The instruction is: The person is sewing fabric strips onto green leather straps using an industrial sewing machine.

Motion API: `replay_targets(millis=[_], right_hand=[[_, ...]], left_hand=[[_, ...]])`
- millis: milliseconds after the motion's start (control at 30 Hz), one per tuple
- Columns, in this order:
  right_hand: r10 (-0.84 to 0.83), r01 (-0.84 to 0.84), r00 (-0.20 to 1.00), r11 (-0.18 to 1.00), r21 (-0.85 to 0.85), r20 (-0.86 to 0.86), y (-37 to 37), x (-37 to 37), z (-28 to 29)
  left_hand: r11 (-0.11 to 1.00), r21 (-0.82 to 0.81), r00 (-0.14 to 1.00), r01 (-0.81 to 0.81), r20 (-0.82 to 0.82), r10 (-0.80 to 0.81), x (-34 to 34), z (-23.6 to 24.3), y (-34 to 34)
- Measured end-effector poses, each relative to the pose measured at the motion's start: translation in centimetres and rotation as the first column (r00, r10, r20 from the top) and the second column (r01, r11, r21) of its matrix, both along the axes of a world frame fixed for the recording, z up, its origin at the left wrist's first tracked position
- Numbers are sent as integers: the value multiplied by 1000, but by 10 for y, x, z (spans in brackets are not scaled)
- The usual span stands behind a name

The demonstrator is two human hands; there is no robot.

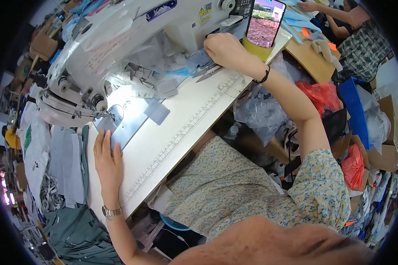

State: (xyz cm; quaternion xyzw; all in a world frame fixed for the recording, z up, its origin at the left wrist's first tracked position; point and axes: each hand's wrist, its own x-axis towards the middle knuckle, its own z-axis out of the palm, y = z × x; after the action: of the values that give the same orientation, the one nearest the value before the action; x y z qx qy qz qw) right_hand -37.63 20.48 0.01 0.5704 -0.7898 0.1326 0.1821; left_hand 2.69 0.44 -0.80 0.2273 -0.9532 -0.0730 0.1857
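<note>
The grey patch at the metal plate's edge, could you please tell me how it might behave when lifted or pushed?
The grey patch looks thin and cloth-like, so it would probably bend when lifted by a corner. Being small and thin, it is likely light. Lying flat by the smooth-looking metal plate, it may slide rather than tip when pushed.

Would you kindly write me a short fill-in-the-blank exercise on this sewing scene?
1. The tabletop under the left hand is coloured ____.
2. Propped in the round yellow holder is a ____.
3. The right hand has a wristband coloured ____.
4. The scissors lie nearer the ____ hand.

Missing words: white; phone; black; right.
</note>
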Motion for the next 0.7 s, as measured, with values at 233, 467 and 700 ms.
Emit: replay_targets(millis=[233,467,700], right_hand=[[87,-26,971,964,-265,223,14,-6,2],[334,-385,923,805,-451,-192,27,70,27],[597,-578,800,734,-355,-68,-3,173,1]], left_hand=[[1000,-4,1000,8,-21,-8,-2,-1,-1],[985,-86,983,152,-89,-159,-1,7,9],[664,725,970,182,-242,-2,-49,25,79]])
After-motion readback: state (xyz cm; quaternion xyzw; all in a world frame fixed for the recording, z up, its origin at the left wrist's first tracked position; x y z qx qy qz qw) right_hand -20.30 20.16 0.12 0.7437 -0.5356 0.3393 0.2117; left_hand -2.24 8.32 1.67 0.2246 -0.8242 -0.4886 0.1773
